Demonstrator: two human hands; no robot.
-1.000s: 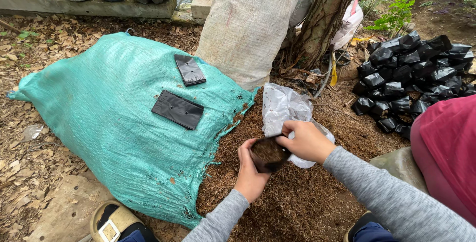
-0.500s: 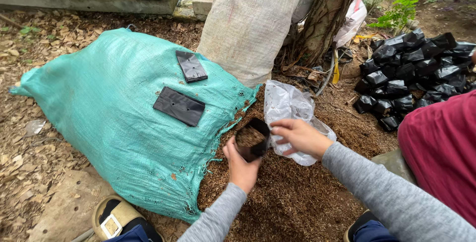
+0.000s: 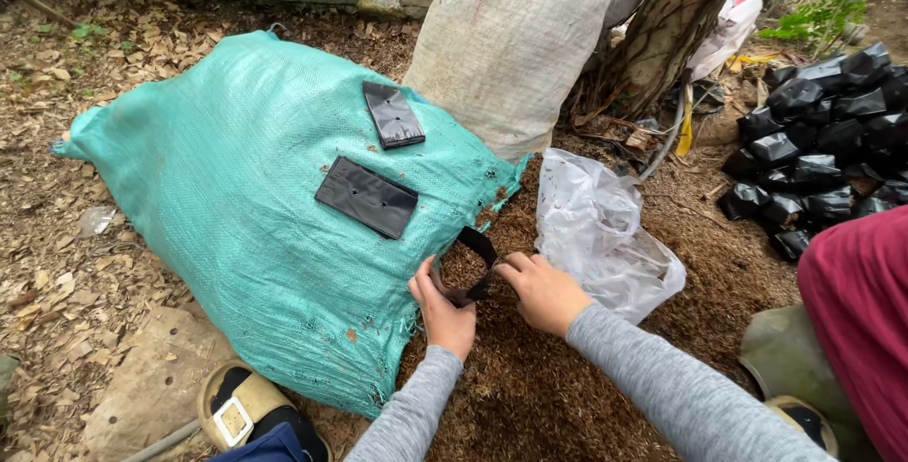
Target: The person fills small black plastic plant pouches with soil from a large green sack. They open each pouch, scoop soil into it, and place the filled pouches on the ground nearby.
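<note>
Both hands have dropped lower since half a second ago, and the small black bag (image 3: 470, 268), then lifted and tilted toward the camera, now sits down on the brown mulch pile (image 3: 530, 396) with its mouth held open.

Head view: the left hand (image 3: 443, 309) grips the near-left rim of the bag, thumb and fingers (image 3: 419, 284) pinched narrowly on the thin plastic. The right hand (image 3: 544, 292) pinches the right rim in the same way, its fingertips curled over the edge, so the bag's mouth is stretched between the two hands. Brown mulch shows inside the opening, just beyond the left thumb. Both arms wear grey sleeves.

Just beyond the right fingers lies a crumpled clear plastic bag (image 3: 598, 235), touching the mulch. To the left of the left fingers spreads a large teal woven sack (image 3: 218, 197), with two flat black bags on it: one (image 3: 366, 197) close beyond the left hand, another (image 3: 392, 114) farther up. Farther beyond both hands stands a pale woven sack (image 3: 515, 41) against a tree trunk (image 3: 667, 32). Well to the right of the right hand is a heap of filled black bags (image 3: 818, 140). A sandal (image 3: 241, 410) shows nearer the camera than the left hand, and a dark red garment (image 3: 861, 320) fills the right edge.
</note>
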